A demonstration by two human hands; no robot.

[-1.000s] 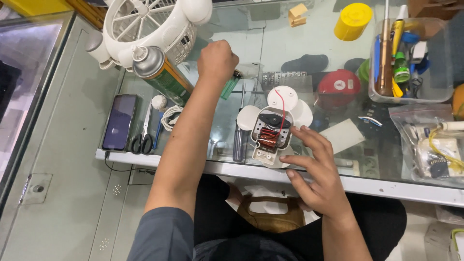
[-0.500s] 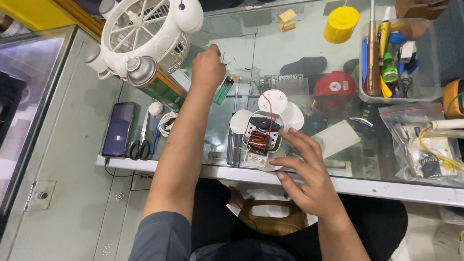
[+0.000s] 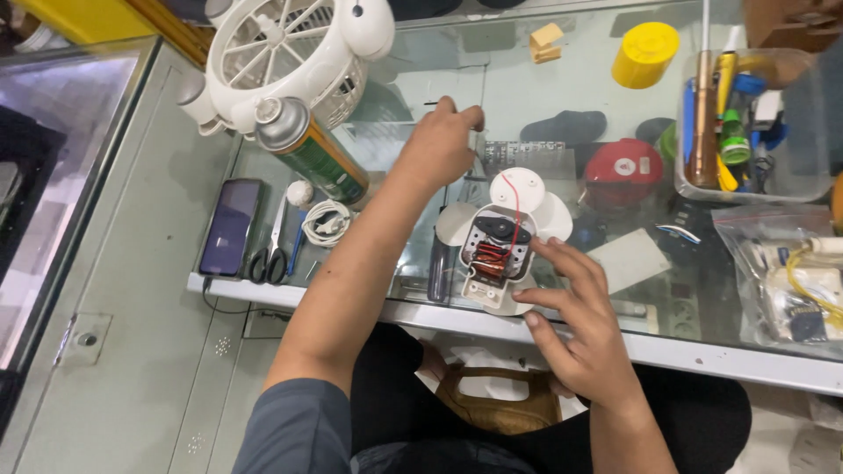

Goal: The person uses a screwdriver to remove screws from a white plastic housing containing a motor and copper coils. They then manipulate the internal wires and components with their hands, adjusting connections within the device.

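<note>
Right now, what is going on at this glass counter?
A person sits at a glass counter with a small white fan motor opened up, its copper coil and a red wire showing. The right hand steadies the motor from the near side, fingers on its casing. The left hand reaches further up the counter and pinches something small that cannot be made out. A spray can, a white fan guard, scissors and a phone lie to the left.
</note>
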